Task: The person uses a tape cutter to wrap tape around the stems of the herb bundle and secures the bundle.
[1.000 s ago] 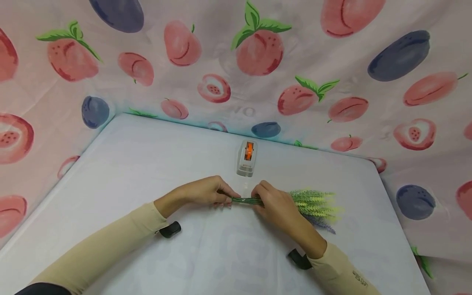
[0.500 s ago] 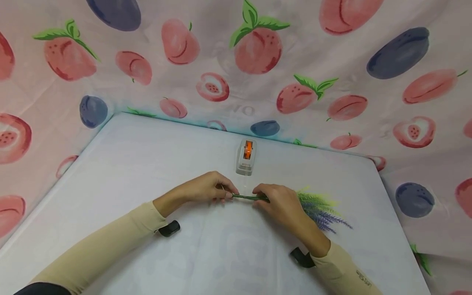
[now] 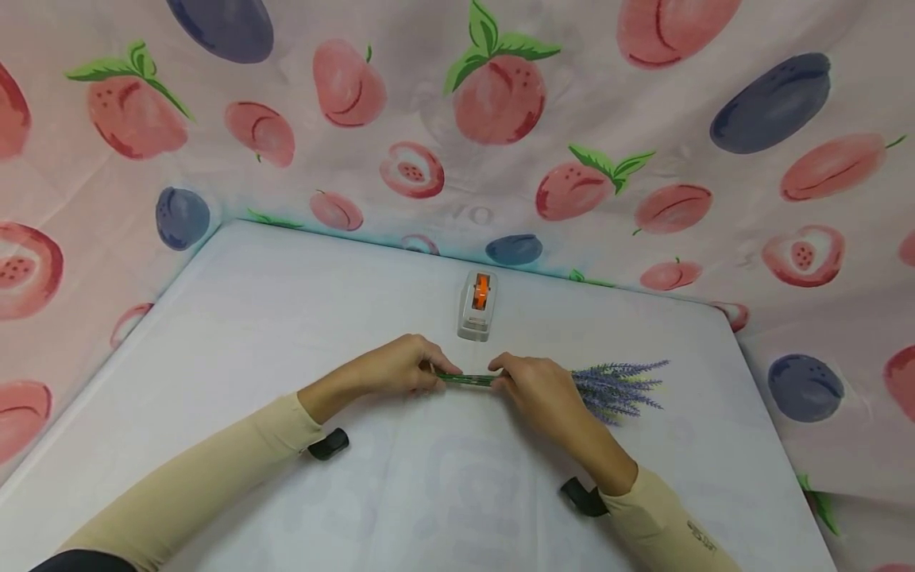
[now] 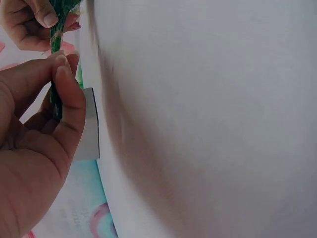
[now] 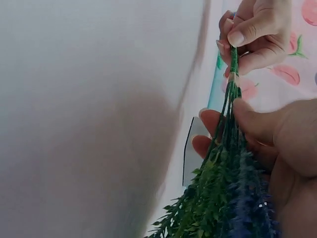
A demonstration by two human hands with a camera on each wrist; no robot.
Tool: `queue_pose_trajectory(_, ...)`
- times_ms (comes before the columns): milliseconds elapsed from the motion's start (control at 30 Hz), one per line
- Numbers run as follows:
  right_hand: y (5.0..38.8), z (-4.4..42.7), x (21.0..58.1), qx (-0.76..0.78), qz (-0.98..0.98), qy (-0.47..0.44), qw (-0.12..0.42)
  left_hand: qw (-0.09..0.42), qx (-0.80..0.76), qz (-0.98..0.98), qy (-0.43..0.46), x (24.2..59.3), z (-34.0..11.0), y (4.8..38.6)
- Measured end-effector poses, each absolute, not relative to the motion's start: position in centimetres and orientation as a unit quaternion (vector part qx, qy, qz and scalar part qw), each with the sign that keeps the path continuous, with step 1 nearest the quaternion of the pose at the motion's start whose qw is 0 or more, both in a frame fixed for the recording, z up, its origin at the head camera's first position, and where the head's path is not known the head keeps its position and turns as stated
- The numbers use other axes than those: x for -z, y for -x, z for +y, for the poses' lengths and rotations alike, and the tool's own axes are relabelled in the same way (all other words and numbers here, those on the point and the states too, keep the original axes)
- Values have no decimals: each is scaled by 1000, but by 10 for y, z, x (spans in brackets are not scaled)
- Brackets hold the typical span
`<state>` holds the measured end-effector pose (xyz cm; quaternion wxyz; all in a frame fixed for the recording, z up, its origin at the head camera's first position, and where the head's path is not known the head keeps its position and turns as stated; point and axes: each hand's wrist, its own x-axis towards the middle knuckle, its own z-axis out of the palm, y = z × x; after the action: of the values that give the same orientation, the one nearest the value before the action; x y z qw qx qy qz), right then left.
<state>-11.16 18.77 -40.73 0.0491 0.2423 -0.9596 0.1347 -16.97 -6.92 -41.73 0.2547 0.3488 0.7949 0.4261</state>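
A bunch of artificial lavender (image 3: 620,389), with purple and yellow-green sprigs, lies level just above the table, flower heads to the right. My left hand (image 3: 403,365) pinches the stem ends between thumb and fingers. Nearer the flower heads, my right hand (image 3: 536,393) grips the green stems (image 3: 468,380). Between the two hands, the right wrist view shows a narrow tan band (image 5: 234,78) round the stems. Beyond the hands stands a grey tape dispenser (image 3: 476,318) with an orange roll hub (image 3: 482,291).
The white-covered table (image 3: 322,294) meets a fruit-printed cloth (image 3: 429,95) at the back and sides. A black wrist mount (image 3: 329,445) hangs under the left forearm, another black mount (image 3: 582,498) under the right one.
The bunch has turned about its length: yellow-green sprigs faced up before, purple ones do now. Both hands stay near the same spot, with small finger shifts.
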Motion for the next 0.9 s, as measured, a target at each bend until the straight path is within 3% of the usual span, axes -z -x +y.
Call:
queue_pose_trajectory(200, 113, 186, 409, -93, -957, -269, 59, 244, -408, 798, -371, 415, -67, 171)
queue_pose_trajectory(567, 116, 191, 412, -108, -946, -281, 119, 278, -435, 787, -337, 414, -71, 172)
queue_pose_trajectory(900, 119, 191, 409, -126, -946, -278, 113, 290, -484, 770, -299, 416, -74, 172)
